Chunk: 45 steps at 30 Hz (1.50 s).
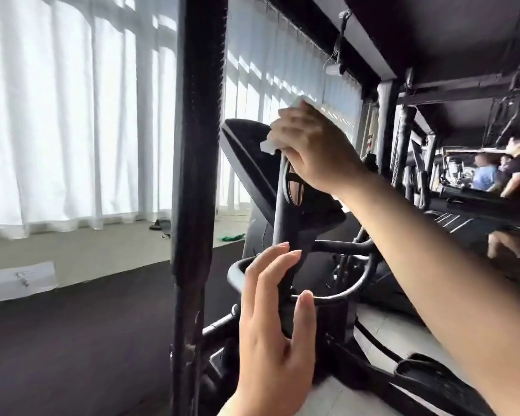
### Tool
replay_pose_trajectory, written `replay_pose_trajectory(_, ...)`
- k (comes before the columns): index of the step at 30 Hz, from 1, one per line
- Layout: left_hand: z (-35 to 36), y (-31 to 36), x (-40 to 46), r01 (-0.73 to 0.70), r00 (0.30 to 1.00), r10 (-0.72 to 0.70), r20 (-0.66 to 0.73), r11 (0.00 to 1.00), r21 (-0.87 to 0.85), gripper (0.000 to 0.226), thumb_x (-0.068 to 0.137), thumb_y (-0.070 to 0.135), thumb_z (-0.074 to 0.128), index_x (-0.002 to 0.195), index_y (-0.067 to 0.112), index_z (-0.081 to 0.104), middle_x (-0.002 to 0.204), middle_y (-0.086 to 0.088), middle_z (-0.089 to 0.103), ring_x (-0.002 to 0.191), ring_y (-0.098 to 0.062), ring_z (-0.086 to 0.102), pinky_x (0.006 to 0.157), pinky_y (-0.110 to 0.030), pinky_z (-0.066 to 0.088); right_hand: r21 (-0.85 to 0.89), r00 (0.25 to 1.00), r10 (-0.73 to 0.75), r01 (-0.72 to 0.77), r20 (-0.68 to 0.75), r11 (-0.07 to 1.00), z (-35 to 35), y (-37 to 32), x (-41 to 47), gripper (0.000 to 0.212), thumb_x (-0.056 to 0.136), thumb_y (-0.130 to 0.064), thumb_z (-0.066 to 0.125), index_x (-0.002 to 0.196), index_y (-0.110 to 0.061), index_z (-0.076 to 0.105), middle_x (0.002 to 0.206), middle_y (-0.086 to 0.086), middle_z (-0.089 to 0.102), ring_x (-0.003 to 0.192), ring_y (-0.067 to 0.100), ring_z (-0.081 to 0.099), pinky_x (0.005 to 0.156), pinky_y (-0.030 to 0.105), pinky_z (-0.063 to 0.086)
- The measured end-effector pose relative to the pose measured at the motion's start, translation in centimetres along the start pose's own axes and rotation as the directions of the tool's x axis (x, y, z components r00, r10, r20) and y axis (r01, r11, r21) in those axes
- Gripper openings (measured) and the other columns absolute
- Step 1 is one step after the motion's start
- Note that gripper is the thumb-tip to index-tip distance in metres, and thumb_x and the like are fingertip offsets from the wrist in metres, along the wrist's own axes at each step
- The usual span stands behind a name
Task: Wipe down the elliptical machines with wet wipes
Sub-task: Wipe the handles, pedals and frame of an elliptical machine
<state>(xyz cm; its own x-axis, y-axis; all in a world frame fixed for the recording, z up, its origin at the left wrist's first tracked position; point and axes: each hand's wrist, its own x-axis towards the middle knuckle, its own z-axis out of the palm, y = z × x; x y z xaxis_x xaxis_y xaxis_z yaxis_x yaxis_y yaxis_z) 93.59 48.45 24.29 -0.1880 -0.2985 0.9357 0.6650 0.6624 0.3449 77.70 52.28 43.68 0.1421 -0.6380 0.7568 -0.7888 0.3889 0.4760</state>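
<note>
**A:** Where is the wet wipe (285, 127) to be found, and what is being done with it?

**B:** It is bunched under the right hand (312, 151), which is clenched around it at the top of the inner handlebar (279, 199) of the elliptical machine (252, 172), just in front of the tilted console. White folds are seen above the knuckles and below the fingers, so the wipe is wrapped over the bar's end rather than laid flat. That hold is judged to let the whole round of the bar be covered in one stroke.

**A:** And the left hand (273, 319)?

**B:** Nothing is held in it. The fingers are kept nearly straight and the thumb is spread, with the palm set close beside the lower stretch of the same bar. Whether the bar is actually touched cannot be told. It is probably placed there to steady the bar against the pressure from above.

**A:** What else is nearby?

**B:** A thick black upright pole (197, 175) is seen close to the camera on the left, white curtains (72, 115) behind it, and a sheet of paper (21, 279) on the floor. A foot pedal (427, 376) lies at lower right.

**A:** How far along is the work judged to be?

**B:** Only the bar's top is covered; the shaft below looks yet to be wiped.
</note>
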Motion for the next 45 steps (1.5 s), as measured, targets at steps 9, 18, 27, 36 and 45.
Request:
replay_pose_trajectory(9, 1.0, -3.0, -2.5, 0.55, 0.823, -0.568, 0.008, 0.792, -0.264, 0.041, 0.092, 0.055, 0.046, 0.132, 0.045, 0.043, 0.125, 0.041, 0.049, 0.12, 0.019, 0.042, 0.096, -0.004, 0.032, 0.178, 0.998, -0.053, 0.048, 0.022, 0.983, 4.2, -6.4, -10.2, 0.021, 0.095, -0.011, 0.052, 0.092, -0.001, 0.07, 0.104, 0.012, 0.071, 0.115, 0.03, 0.06, 0.112, 0.046, 0.037)
replay_pose_trajectory(18, 0.3, -2.8, -2.5, 0.734, 0.679, -0.709, 0.191, 0.646, -0.21, 0.038, 0.084, 0.065, 0.017, 0.12, 0.066, 0.029, 0.127, 0.046, 0.037, 0.123, 0.026, 0.028, 0.102, -0.003, 0.02, 0.455, 0.928, 0.269, -0.129, -0.259, 0.881, 0.9, -8.6, -12.1, 0.025, 0.098, -0.008, 0.048, 0.097, 0.001, 0.07, 0.11, 0.005, 0.068, 0.118, 0.017, 0.056, 0.11, 0.027, 0.036)
replay_pose_trajectory(27, 0.1, -4.4, -3.4, 0.697, 0.717, -0.655, 0.239, 0.656, -0.29, 0.063, 0.078, 0.077, 0.03, 0.136, 0.053, 0.037, 0.145, 0.034, 0.041, 0.137, 0.014, 0.029, 0.118, -0.024, 0.019, 0.637, 0.866, 0.448, -0.218, -0.224, 0.739, 5.3, -3.4, -4.5, 0.028, 0.103, -0.015, 0.043, 0.118, -0.011, 0.066, 0.139, 0.004, 0.054, 0.139, 0.019, 0.041, 0.117, 0.033, 0.029)
replay_pose_trajectory(36, -0.4, -4.7, -4.2, 0.694, 0.713, -0.659, 0.24, 0.615, -0.374, 0.06, 0.088, 0.068, 0.034, 0.143, 0.043, 0.038, 0.146, 0.03, 0.043, 0.14, 0.008, 0.029, 0.121, -0.035, 0.018, 0.676, 0.835, 0.526, -0.295, -0.162, 0.676, 8.2, -13.6, -16.3, 0.04, 0.095, 0.005, 0.042, 0.132, -0.003, 0.054, 0.15, 0.011, 0.041, 0.145, 0.027, 0.031, 0.118, 0.04, 0.028)
replay_pose_trajectory(45, -1.8, -3.5, -7.5, 0.694, 0.714, -0.68, 0.166, 0.659, -0.289, 0.058, 0.083, 0.069, 0.033, 0.137, 0.049, 0.04, 0.145, 0.034, 0.041, 0.138, 0.01, 0.031, 0.12, -0.033, 0.024, 0.564, 0.878, 0.478, -0.385, -0.02, 0.731, 9.4, -18.1, -23.4, 0.04, 0.106, -0.016, 0.033, 0.133, 0.003, 0.054, 0.151, 0.012, 0.042, 0.142, 0.027, 0.037, 0.117, 0.041, 0.032)
